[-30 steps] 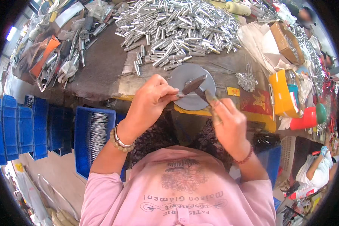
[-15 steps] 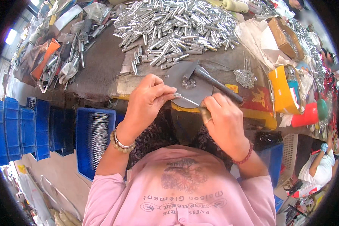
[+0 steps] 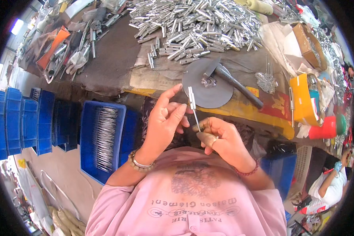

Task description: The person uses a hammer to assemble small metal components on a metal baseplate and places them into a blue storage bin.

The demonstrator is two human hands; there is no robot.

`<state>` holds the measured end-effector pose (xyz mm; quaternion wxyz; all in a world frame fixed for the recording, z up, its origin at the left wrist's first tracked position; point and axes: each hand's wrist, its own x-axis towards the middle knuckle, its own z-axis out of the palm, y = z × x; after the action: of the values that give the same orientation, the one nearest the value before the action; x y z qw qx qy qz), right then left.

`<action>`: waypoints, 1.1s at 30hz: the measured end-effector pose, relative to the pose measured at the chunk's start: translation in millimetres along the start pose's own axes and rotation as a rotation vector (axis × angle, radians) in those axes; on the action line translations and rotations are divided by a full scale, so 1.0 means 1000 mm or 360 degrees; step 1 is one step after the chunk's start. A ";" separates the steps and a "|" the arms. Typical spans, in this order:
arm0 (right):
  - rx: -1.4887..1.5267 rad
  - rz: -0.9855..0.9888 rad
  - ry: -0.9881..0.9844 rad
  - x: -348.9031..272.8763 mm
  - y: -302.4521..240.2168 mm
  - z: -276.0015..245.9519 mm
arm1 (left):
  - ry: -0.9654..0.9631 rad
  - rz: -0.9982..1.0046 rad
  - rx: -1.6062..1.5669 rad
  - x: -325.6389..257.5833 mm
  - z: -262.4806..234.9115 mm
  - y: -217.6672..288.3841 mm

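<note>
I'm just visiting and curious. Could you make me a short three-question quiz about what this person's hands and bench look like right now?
1. True or false: the hammer is in the right hand.
2. What do both hands hold between them?
A. a thin metal pin with a small sleeve on top
B. an orange cloth
C. a green cup
3. Fill in: the blue crate of metal rods sits on the person's ____ side.

Key:
1. False; it rests on the round grey disc.
2. A, the metal pin, with the left hand beside it.
3. left
</note>
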<state>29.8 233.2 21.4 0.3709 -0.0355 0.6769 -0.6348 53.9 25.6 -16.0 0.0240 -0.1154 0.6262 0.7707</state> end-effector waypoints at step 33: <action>-0.0460 -0.0765 0.0770 0.038 0.028 -0.034 | 0.2068 -0.0538 0.0660 -0.184 -0.425 -0.246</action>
<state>-4.5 247.3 -23.8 0.0314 -0.0944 0.7999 -0.5918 340.4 -314.1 -294.5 -0.2142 -0.6413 0.6212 0.3962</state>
